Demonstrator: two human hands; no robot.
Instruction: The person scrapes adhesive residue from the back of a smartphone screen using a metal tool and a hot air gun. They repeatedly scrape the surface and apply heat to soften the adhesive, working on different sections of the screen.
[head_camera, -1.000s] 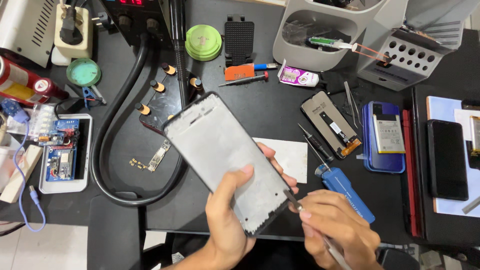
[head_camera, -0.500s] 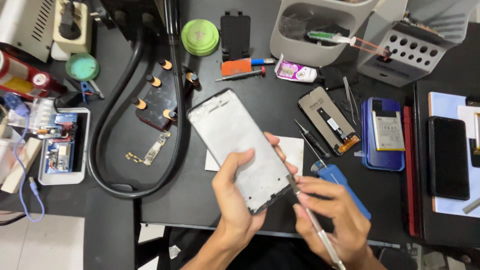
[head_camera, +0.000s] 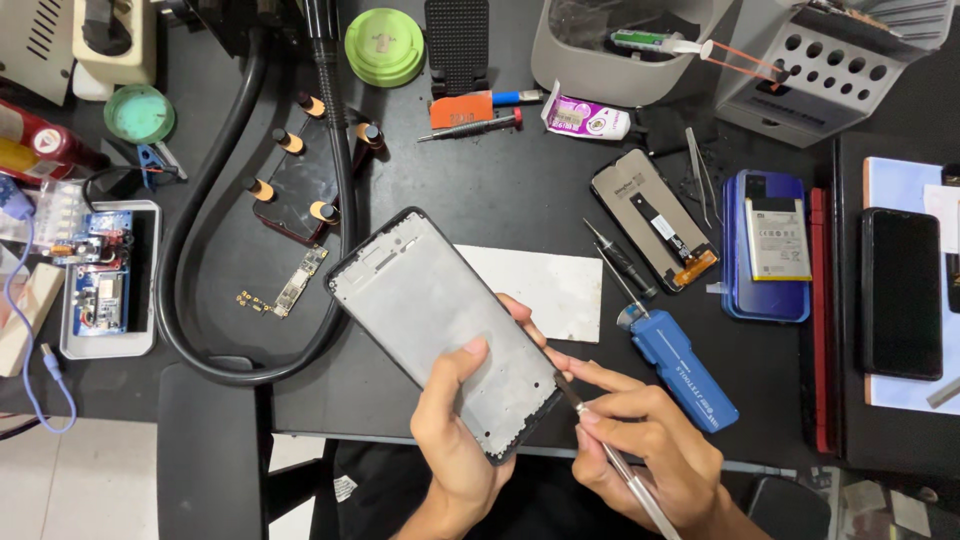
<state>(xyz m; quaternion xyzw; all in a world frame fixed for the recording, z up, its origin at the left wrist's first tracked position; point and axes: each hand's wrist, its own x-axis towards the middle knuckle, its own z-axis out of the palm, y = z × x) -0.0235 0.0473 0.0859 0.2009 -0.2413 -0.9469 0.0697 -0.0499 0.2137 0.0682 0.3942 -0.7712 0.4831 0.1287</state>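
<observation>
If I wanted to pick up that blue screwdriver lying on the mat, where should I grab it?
Probably by the chunky blue handle of the blue screwdriver, coming from above with fingers across its width. It lies flat and slanted on the black mat, its thin metal shaft pointing up-left, and the right hand sits just below it, so approach from the far side.

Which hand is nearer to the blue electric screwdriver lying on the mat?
Right. The right hand works a thin metal tool just left of and below the blue electric screwdriver; the left hand grips the phone frame farther left.
</observation>
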